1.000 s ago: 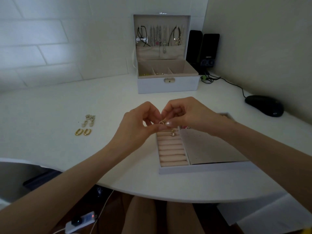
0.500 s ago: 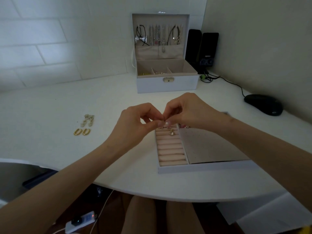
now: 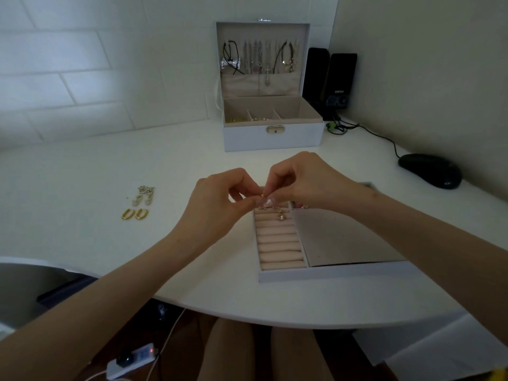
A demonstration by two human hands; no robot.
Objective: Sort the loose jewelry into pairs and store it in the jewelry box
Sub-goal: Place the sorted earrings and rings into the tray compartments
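Note:
My left hand (image 3: 217, 204) and my right hand (image 3: 305, 182) meet above the far end of the white jewelry tray (image 3: 324, 273). Both pinch one small gold earring (image 3: 263, 195) between fingertips. Another small drop earring (image 3: 281, 215) sits on the tray's pink ring rolls just below. On the table to the left lie two gold hoop earrings (image 3: 134, 214) and a pair of pale drop earrings (image 3: 144, 195). The open jewelry box (image 3: 272, 138) stands at the back, with necklaces hanging in its lid.
Black speakers (image 3: 334, 81) stand to the right of the box. A black mouse (image 3: 430, 170) with its cable lies at the right. The table's curved front edge (image 3: 247, 320) runs over my knees. A power strip (image 3: 132, 362) lies on the floor.
Both hands stayed together over the tray's far end, shifting slightly away from me. The pinched earring is turned a little between the fingertips.

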